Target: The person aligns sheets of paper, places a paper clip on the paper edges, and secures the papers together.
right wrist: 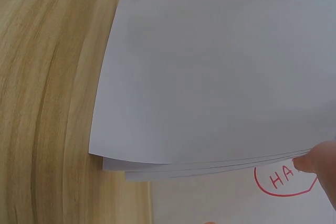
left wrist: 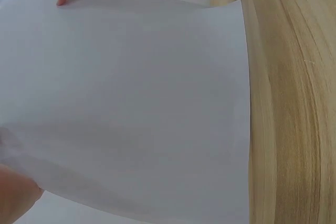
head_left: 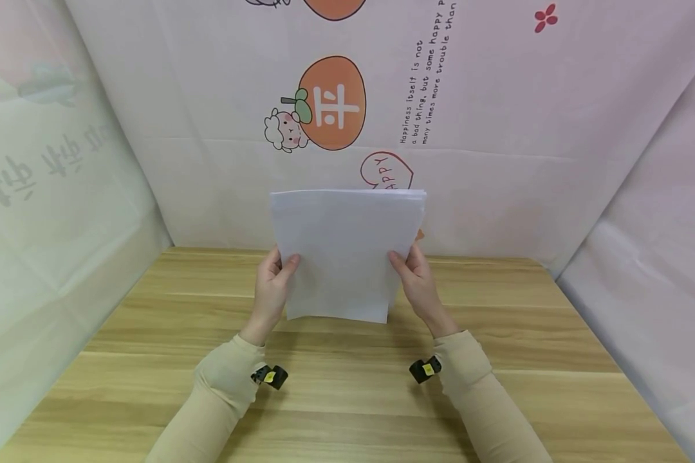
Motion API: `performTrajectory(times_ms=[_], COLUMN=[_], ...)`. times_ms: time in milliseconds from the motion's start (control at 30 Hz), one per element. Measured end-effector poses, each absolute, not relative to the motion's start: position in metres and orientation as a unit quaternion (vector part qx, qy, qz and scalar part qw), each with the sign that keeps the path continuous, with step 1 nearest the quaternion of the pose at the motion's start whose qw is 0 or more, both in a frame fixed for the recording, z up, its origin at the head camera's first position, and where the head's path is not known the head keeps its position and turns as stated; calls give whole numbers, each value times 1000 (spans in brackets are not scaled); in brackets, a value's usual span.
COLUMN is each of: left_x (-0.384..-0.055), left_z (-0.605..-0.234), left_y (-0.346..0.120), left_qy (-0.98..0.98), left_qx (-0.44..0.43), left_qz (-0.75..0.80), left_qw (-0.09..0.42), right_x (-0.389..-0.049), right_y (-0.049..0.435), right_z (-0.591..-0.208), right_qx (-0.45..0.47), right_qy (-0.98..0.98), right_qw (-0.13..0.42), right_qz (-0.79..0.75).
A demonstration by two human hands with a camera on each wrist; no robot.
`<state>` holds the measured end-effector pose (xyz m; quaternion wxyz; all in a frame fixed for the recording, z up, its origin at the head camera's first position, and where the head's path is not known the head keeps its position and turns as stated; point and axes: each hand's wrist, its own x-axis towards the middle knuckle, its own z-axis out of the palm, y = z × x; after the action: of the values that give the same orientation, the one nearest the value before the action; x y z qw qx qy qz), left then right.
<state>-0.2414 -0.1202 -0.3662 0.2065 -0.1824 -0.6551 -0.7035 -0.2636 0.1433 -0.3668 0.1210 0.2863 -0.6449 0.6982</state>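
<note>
A stack of white paper sheets (head_left: 342, 251) stands upright above the wooden table, its blank face toward me. My left hand (head_left: 272, 286) grips the stack's left edge, thumb in front and fingers behind. On the opposite edge my right hand (head_left: 419, 283) holds it the same way. In the right wrist view the sheets (right wrist: 210, 77) are slightly fanned, with several edges staggered at the lower left corner. The left wrist view shows the front sheet (left wrist: 136, 93) bowed a little, its bottom edge close to the wood. The fingers behind the paper are mostly hidden.
The wooden table (head_left: 347, 399) spreads under both arms. Behind it hangs a white printed cloth (head_left: 498, 161) with orange fruit drawings and lettering. White cloth walls (head_left: 64, 225) close in the left and right sides.
</note>
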Motion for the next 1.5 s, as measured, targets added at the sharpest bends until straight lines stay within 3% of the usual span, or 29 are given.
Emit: performTrajectory(times_ms=[800, 1300, 1500], left_x=[-247, -261, -262], left_z=[-369, -385, -388], left_y=[-122, -129, -128], left_qy=[-655, -679, -685], left_qx=[-164, -136, -126], left_qz=[-714, -714, -712], left_qw=[184, 104, 93], right_x=[-266, -276, -279], right_y=[143, 148, 149], right_z=[-370, -391, -396], right_qx=[263, 234, 232], right_qy=[-654, -688, -694], right_qw=[108, 86, 79], right_qz=[701, 682, 677])
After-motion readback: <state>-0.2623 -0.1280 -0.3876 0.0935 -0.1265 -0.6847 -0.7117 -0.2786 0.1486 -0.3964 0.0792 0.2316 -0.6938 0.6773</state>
